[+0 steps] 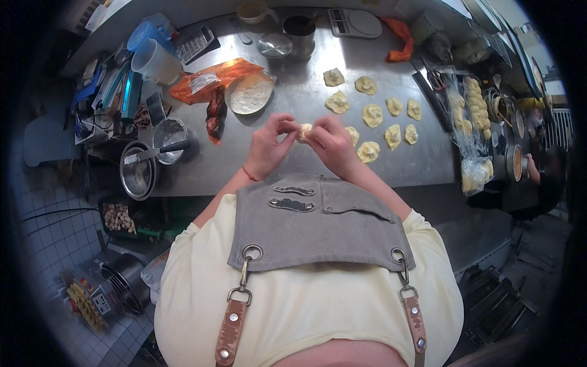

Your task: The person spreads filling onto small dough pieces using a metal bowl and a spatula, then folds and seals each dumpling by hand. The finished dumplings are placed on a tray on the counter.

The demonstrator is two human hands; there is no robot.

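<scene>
A small piece of pale yellow dough (pixel 304 133) is pinched between my two hands, above the steel worktable (pixel 293 160). My left hand (pixel 271 142) grips its left side with thumb and forefinger. From the right, the fingertips of my right hand (pixel 331 141) hold the other side and partly hide it. Several flattened dough rounds (pixel 372 115) lie to the right, most with a whitish dab in the middle. The nearest round (pixel 368 152) is just beside my right wrist. Another round (pixel 352 136) is partly covered by my right hand.
Left stand a dish of white powder (pixel 250 94) beside an orange plastic bag (pixel 215 78), and metal bowls (pixel 137 170) with a spatula (pixel 158 151) across them. Behind are a steel pot (pixel 299 39) and a kitchen scale (pixel 355 23). Right, plastic wrap covers dough balls (pixel 477 108); another person's hand (pixel 533 169) shows beyond.
</scene>
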